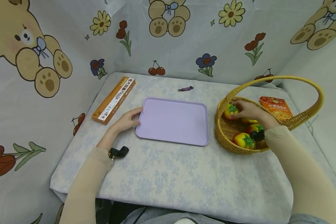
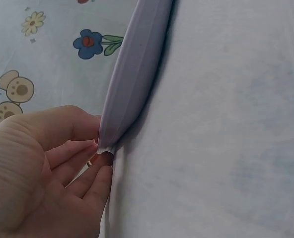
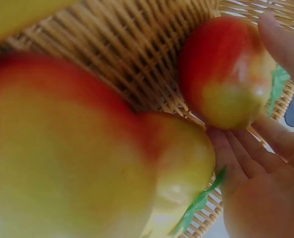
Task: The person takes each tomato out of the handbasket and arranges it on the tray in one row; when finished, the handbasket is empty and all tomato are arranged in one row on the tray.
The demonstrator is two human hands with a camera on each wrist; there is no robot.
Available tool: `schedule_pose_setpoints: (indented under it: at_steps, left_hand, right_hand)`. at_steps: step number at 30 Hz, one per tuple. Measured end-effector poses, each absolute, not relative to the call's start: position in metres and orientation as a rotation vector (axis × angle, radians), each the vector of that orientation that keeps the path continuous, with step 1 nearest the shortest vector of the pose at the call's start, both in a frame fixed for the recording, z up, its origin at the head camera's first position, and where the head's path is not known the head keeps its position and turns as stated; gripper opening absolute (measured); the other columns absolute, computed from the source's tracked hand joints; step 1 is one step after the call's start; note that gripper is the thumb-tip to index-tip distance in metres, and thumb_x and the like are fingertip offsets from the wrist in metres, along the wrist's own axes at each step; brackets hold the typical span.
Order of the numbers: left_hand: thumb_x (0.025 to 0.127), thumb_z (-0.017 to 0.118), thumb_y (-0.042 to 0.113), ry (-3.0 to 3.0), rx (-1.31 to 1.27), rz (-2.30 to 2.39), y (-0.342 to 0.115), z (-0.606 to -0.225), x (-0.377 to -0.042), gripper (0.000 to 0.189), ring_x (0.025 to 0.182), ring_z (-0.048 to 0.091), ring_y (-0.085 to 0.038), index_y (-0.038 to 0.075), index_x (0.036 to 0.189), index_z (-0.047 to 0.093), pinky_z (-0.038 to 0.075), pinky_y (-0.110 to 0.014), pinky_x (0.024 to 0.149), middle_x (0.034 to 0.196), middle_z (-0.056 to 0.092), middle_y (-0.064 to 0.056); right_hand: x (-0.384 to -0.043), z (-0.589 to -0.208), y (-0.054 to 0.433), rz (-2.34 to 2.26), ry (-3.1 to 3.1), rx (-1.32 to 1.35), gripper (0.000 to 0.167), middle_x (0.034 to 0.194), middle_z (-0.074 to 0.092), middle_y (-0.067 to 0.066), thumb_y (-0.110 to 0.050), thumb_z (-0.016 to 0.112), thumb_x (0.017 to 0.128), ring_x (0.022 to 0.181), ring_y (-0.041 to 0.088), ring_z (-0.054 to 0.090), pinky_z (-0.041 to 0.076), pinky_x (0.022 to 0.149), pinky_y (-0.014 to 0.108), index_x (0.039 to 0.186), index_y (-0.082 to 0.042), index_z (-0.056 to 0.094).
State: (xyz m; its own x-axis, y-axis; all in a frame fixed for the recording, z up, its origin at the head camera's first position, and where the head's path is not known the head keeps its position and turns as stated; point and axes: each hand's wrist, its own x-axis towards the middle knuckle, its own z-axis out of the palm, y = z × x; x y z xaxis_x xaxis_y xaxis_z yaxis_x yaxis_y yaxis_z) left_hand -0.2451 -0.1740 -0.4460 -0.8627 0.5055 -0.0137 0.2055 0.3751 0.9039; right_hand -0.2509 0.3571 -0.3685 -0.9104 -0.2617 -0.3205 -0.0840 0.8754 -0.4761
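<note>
A lilac tray lies flat on the table. My left hand holds its left edge; in the left wrist view, fingers meet the tray's rim from both sides. My right hand reaches under the handle into a wicker basket at the right. Its thumb and fingers are around a red-and-yellow fruit with a green leafy top, at the basket's far left side. Several similar fruits lie in the basket, one of them nearer. A yellow thing is partly hidden under the right hand.
An orange pasta box lies left of the tray. Behind the tray is a small purple wrapped candy. A red-orange packet lies behind the basket, whose tall handle arches to the right. A printed curtain hangs behind the table.
</note>
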Motion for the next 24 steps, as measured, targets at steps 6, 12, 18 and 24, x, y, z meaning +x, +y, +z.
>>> schedule_pose_setpoints:
  at_steps: [6,12,18,24]
  left_hand:
    - [0.083,0.058,-0.013,2.335,0.619,1.479,-0.169,-0.426,-0.235,0.064,0.137,0.023,-0.037,-0.015,0.140,0.028,0.022,-0.042,0.112,0.149,0.023,-0.027]
    - [0.084,0.057,-0.012,2.347,0.617,1.460,-0.166,-0.422,-0.231,0.064,0.137,0.023,-0.036,-0.014,0.141,0.028,0.022,-0.041,0.112,0.150,0.023,-0.026]
    - [0.084,0.058,-0.012,2.344,0.623,1.467,-0.165,-0.427,-0.234,0.064,0.137,0.023,-0.036,-0.013,0.141,0.028,0.022,-0.041,0.112,0.150,0.022,-0.026]
    - [0.084,0.060,-0.010,2.373,0.603,1.456,-0.172,-0.445,-0.244,0.067,0.138,0.022,-0.035,-0.010,0.143,0.028,0.022,-0.039,0.112,0.151,0.022,-0.023]
  right_hand:
    - [-0.254,-0.371,0.358,-0.611,2.639,-0.278,0.088,0.144,0.027,0.031,-0.036,0.073,0.082,0.129,0.049,0.023,0.018,0.104,0.065,0.145,0.003,0.025]
    - [-0.255,-0.374,0.358,-0.603,2.614,-0.330,0.088,0.147,0.022,0.030,-0.035,0.074,0.082,0.131,0.049,0.021,0.017,0.103,0.066,0.147,-0.002,0.024]
    - [-0.251,-0.371,0.358,-0.624,2.620,-0.332,0.085,0.145,0.026,0.029,-0.035,0.074,0.081,0.128,0.048,0.026,0.021,0.102,0.066,0.145,-0.004,0.027]
    - [-0.238,-0.346,0.359,-0.764,2.610,-0.282,0.084,0.145,0.024,0.027,-0.035,0.071,0.084,0.127,0.046,0.027,0.023,0.100,0.067,0.149,-0.016,0.022]
